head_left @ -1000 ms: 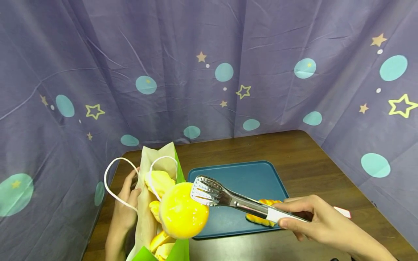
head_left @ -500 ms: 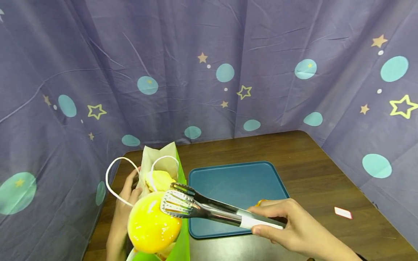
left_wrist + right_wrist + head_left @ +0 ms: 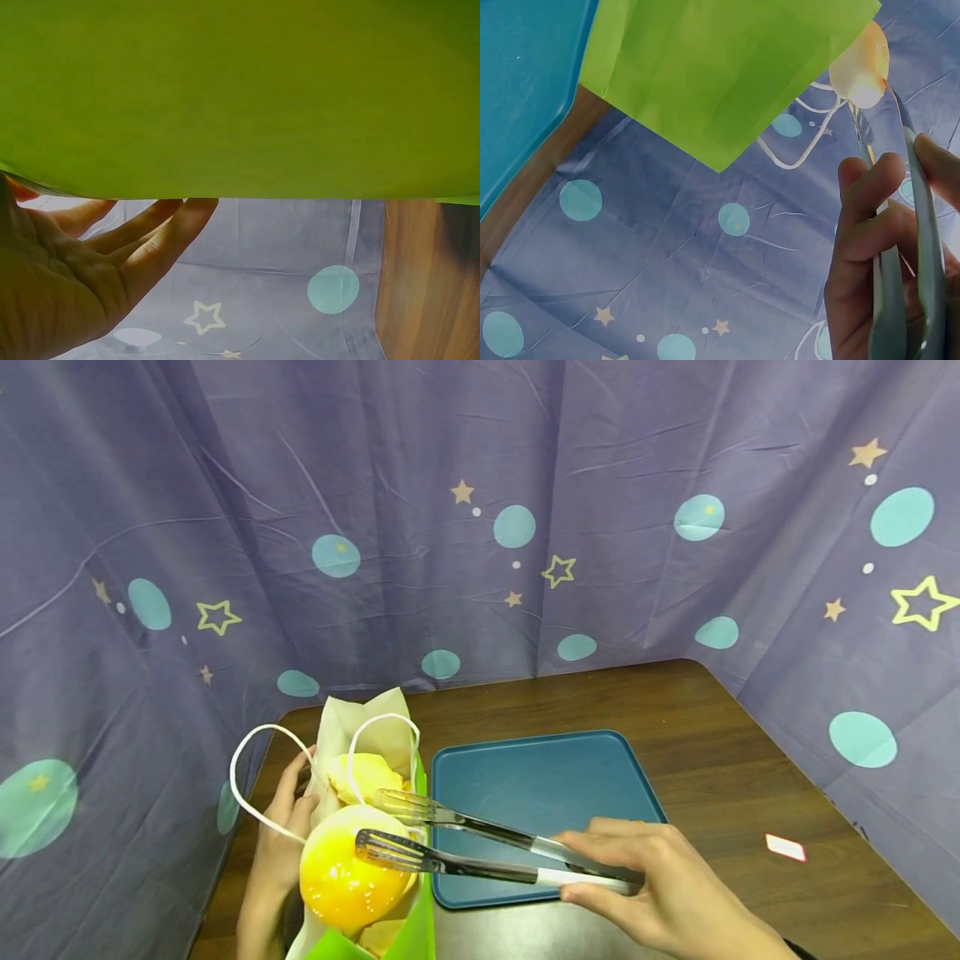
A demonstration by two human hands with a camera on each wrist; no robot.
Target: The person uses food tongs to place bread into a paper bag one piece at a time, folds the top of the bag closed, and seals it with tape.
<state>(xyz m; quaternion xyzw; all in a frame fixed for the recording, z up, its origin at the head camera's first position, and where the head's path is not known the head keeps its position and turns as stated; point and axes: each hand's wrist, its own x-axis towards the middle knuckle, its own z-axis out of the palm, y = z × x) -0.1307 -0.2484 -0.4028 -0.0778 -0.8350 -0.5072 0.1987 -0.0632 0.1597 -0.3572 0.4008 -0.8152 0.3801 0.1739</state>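
A green paper bag (image 3: 420,893) with white rope handles stands on the left, holding several yellow bread pieces (image 3: 367,777). My left hand (image 3: 279,839) rests against its left side; in the left wrist view its fingers (image 3: 161,240) lie fairly straight against the green wall. My right hand (image 3: 637,877) holds metal tongs (image 3: 480,852) with white grips, their arms spread apart. A round, glossy bun (image 3: 348,872) with white specks sits at the bag's mouth, one tong head overlapping it. In the right wrist view the bun (image 3: 859,71) shows by the tong tips.
A blue tray (image 3: 525,768) lies right of the bag on the brown table (image 3: 697,760). My right hand covers most of a piece of bread on it. A small white card with a red edge (image 3: 785,847) lies farther right. A purple curtain (image 3: 480,568) surrounds the table.
The right hand has carried the bun left in the tongs, from the bag's right edge to over its mouth. The tong arms have since spread apart. The left hand stays at the bag.
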